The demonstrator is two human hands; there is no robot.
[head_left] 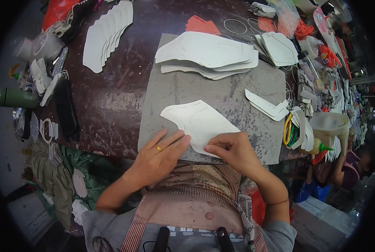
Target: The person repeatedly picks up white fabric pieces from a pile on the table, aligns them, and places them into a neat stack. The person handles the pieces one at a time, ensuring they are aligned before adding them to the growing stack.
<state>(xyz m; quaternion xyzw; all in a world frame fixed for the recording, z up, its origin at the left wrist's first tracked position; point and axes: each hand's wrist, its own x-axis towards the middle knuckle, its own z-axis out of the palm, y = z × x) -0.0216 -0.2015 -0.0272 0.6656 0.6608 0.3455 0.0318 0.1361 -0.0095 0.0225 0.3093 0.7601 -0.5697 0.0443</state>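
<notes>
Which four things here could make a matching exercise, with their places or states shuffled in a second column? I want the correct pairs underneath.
Things
1. left hand
2. right hand
3. fanned white pieces
4. large white stack

Places or states
A. on the grey board, beyond the single white piece
B. curled, at the near right part of the single white piece
C. on the dark table, left of the grey board
D. wearing a gold-coloured ring

Right pairs
1-D
2-B
3-C
4-A
</notes>
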